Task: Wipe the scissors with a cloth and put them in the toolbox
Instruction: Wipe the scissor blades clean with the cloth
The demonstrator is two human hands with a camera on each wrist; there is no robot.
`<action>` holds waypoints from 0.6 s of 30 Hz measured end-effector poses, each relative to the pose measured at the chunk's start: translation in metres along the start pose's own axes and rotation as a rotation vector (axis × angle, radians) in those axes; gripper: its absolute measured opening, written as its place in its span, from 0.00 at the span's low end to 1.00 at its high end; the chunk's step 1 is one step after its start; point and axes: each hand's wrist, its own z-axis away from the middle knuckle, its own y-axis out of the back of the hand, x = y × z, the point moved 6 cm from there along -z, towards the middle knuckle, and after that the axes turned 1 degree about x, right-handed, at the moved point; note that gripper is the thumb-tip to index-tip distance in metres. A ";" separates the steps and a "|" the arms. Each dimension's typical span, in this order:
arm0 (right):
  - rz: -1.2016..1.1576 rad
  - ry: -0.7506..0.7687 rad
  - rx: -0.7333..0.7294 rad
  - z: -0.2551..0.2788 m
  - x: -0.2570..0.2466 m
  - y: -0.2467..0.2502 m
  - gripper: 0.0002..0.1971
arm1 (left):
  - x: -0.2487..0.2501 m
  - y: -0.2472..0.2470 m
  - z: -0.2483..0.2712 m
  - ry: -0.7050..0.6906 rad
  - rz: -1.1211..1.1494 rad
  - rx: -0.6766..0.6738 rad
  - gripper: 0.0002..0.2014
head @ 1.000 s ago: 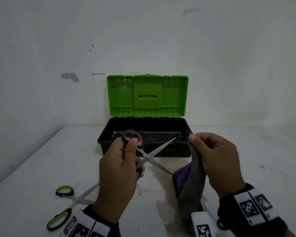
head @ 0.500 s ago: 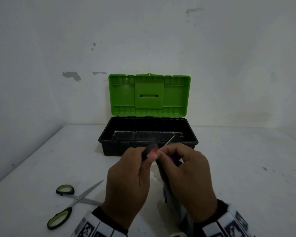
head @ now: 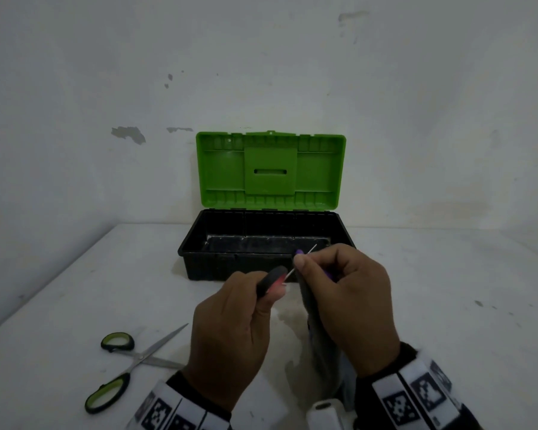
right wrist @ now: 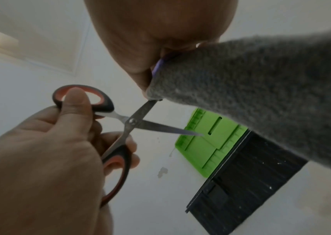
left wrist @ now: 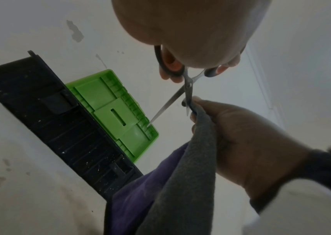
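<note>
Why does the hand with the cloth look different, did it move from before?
Yes. The right hand moved left with the cloth, from past the toolbox's right corner to in front of it, and now pinches a blade of the red-handled scissors.

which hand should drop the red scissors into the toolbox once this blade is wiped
Left. The left hand already grips the red scissors by the handles; the right hand pinches the cloth. The toolbox stands open ahead.

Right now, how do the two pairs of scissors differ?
The red-handled scissors are held in the air by the left hand, one blade pinched in the grey cloth; the green-handled scissors lie untouched on the table. Both are open, with black-edged handles.
</note>
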 end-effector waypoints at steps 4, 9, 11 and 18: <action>-0.040 0.038 -0.049 0.006 -0.011 -0.002 0.05 | 0.000 0.005 -0.004 -0.003 -0.003 0.005 0.17; -0.005 -0.015 0.033 -0.002 0.001 0.001 0.06 | -0.001 0.002 -0.001 0.028 0.018 -0.009 0.17; -0.025 -0.011 -0.015 0.004 -0.004 -0.003 0.05 | -0.003 0.005 0.000 0.049 0.031 0.000 0.17; 0.004 -0.077 0.064 -0.005 0.011 0.004 0.07 | -0.002 0.003 0.002 0.028 -0.001 -0.026 0.17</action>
